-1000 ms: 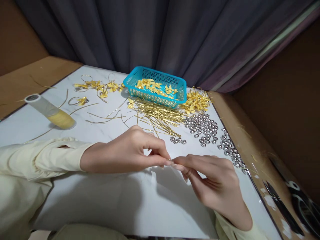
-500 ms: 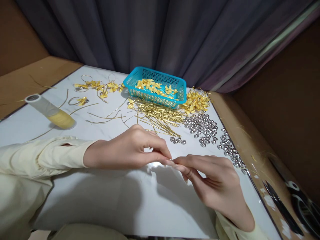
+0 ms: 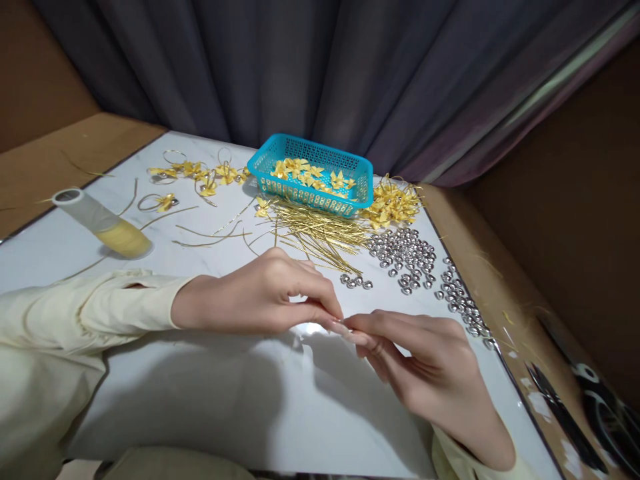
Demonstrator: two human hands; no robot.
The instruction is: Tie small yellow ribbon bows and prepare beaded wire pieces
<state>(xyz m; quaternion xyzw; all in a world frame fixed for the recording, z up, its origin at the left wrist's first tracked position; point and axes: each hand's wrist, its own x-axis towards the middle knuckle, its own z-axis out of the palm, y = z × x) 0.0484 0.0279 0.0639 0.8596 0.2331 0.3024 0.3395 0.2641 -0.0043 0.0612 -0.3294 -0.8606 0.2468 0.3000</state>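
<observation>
My left hand (image 3: 270,293) and my right hand (image 3: 430,373) meet above the white tabletop, thumbs and forefingers pinched tip to tip. Whatever sits between the fingertips is hidden or too small to name. Just beyond my left hand lies a bundle of gold wire ties (image 3: 325,233). A few silver beads (image 3: 356,282) rest near the fingertips, and a larger pile of silver beads (image 3: 405,253) spreads beyond my right hand. Past the ties stands a turquoise basket (image 3: 310,198) holding yellow ribbon flowers (image 3: 300,170).
Left of my hands leans a clear tube with a yellow roll (image 3: 123,239) at its base. Yellow flowers on gold loops (image 3: 185,169) lie back left; more flowers (image 3: 395,201) are heaped beside the basket. Black-handled snips (image 3: 565,413) and scissors (image 3: 600,400) lie at right.
Both hands keep nearly the same place and pinch. The fingers of my right hand have shifted slightly at the tips, and the lower ones have curled a little differently.
</observation>
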